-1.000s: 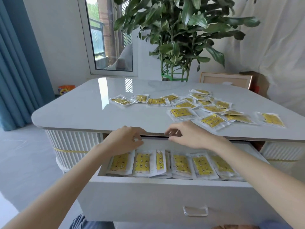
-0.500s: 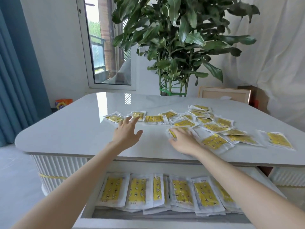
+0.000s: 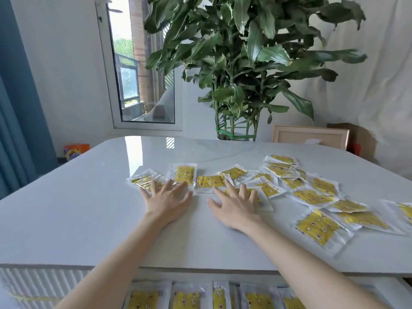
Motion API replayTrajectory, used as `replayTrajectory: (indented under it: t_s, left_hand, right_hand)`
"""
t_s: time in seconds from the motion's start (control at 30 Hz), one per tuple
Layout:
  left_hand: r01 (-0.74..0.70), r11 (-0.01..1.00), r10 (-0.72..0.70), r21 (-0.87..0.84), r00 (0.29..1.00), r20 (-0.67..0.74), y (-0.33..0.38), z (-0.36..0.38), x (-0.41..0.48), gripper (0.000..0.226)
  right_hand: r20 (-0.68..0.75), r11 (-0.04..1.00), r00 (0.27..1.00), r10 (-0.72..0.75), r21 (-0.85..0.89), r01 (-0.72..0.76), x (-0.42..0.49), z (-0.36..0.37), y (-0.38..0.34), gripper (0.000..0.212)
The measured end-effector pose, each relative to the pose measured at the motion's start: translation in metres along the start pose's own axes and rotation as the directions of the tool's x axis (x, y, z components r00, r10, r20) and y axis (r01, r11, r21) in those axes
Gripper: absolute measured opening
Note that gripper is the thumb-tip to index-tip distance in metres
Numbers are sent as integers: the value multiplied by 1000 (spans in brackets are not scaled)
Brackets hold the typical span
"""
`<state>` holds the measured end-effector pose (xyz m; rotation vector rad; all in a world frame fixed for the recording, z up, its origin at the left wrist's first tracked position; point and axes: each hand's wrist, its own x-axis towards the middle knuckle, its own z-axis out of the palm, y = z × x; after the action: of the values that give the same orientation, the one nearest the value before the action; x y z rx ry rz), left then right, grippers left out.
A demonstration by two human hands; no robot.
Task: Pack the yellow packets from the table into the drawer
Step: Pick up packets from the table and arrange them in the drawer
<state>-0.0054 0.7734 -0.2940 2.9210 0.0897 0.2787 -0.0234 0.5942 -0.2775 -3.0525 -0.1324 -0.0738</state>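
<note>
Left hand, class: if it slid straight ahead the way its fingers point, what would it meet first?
The left hand has straight fingers pointing away across the table. Their tips seem to reach the crinkled packet and the neighbouring packet to its right, so those come first, though actual contact is unclear.

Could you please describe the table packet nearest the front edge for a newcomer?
On the white table, look right of the right hand. The yellow packet closest to the front edge is it: tilted cornerwise, nothing overlapping its yellow face.
</note>
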Motion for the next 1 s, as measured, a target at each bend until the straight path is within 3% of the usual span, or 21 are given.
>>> replayTrajectory:
  t_s: [0.3,0.57,0.7,0.87,0.93,1.0]
  left_hand:
    - [-39,998,40,-50,999,8,-3,-8,-18,47]
    - [-76,986,67,-149,996,-59,-11,-25,-71,39]
    - [-21,956,-12,-291,994,-111,-10,-30,-101,30]
    - [21,878,-152,-477,960,-236,-8,-45,-128,39]
    - [-11,856,-180,-517,931,-317,-9,-52,-127,29]
    - [21,858,-189,-513,942,-277,-10,-57,-118,27]
  right_hand:
    - [-64,998,998,-14,64,18,-13,6,-4,54]
    - [-98,979,992,-74,182,91,-71,-5,2,37]
    - [-110,972,992,-68,216,91,-97,-14,11,32]
    - [-177,959,984,15,283,37,-108,-37,19,49]
    - [-151,937,986,67,349,-10,-106,-44,16,39]
    - [-80,926,994,80,375,-44,-103,-48,9,38]
